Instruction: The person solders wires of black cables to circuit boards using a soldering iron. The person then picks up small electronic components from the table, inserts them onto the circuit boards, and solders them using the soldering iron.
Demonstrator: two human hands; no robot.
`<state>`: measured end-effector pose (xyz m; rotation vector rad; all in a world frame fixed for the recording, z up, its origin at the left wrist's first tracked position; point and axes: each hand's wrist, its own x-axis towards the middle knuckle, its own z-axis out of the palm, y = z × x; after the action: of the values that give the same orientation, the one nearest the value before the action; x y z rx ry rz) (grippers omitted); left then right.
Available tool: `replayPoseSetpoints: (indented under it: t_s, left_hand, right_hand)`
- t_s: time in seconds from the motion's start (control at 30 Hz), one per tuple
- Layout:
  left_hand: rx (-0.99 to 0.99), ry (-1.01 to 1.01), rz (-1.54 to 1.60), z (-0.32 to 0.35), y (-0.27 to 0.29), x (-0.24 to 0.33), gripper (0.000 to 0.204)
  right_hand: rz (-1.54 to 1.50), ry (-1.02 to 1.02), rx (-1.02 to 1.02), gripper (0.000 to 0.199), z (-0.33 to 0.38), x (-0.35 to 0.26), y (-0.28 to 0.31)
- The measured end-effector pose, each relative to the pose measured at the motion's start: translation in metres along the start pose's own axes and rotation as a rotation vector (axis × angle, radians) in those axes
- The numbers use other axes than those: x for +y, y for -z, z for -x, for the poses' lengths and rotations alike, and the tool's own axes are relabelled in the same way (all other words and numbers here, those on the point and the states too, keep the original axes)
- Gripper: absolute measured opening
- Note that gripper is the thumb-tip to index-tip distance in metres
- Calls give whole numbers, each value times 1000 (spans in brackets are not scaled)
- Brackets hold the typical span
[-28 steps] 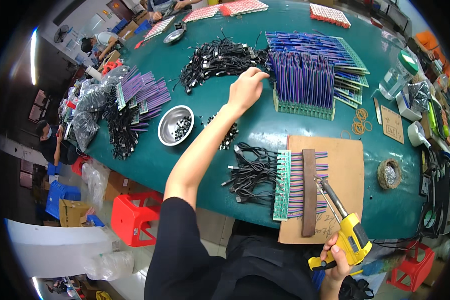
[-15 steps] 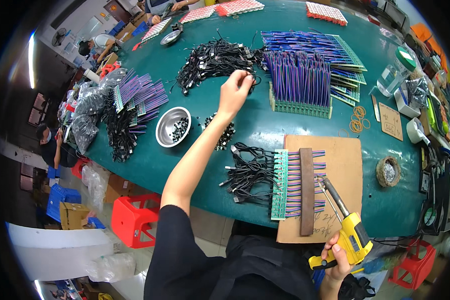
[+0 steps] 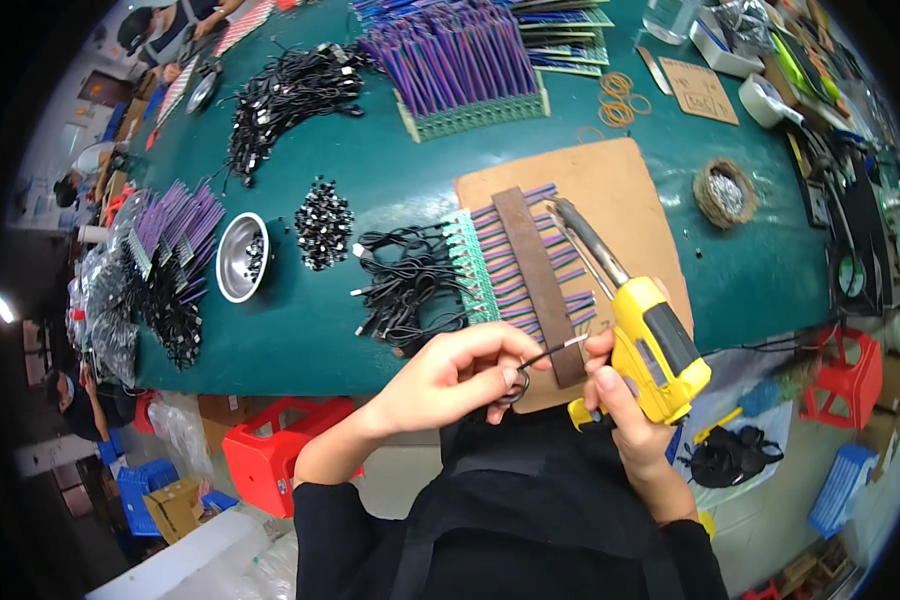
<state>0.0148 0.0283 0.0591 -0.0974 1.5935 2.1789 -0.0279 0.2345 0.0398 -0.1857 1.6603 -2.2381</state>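
My left hand point(image 3: 455, 375) pinches a thin black cable point(image 3: 542, 355) with a bare, pale wire end, part of it looped below the fingers. Close by, my right hand point(image 3: 630, 425) is wrapped round a yellow soldering gun point(image 3: 655, 345); its tip reaches over a row of green circuit boards point(image 3: 472, 265). Black cables point(image 3: 410, 285) with plugs trail from the boards' left side, and purple-blue wires stick out to the right. Across those wires lies a brown bar point(image 3: 532, 270), on a cardboard sheet point(image 3: 610, 180). The cable's bare end is near my right fingertips.
Bundled purple-wired boards point(image 3: 460, 60) and a black cable pile point(image 3: 290, 105) are at the back. A metal bowl point(image 3: 238, 262) and small black parts point(image 3: 323, 222) sit left. Rightward are rubber bands point(image 3: 618, 100) and a round pot point(image 3: 725, 193). A red stool point(image 3: 270, 455) stands below the edge.
My left hand has come back from the far cable pile to the front, bringing one black cable beside the soldering gun. The view has shifted, so the table appears higher and further left.
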Motion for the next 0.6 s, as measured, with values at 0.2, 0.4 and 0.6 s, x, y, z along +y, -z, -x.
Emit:
replayPoseSetpoints:
  t_s: [0.2,0.4,0.6]
  left_hand:
    - [-43,93,-247,5,-10,-13,19]
    - [74,-134,-58,6,-26,-32,14]
    - [210,-219,-99,13,-33,-43,7]
  right_hand:
    - [117,-11,-93,75,4,1,2]
    - [223,108,-148,65,13,9,0]
    - [297,245,-192,65,13,18,-8]
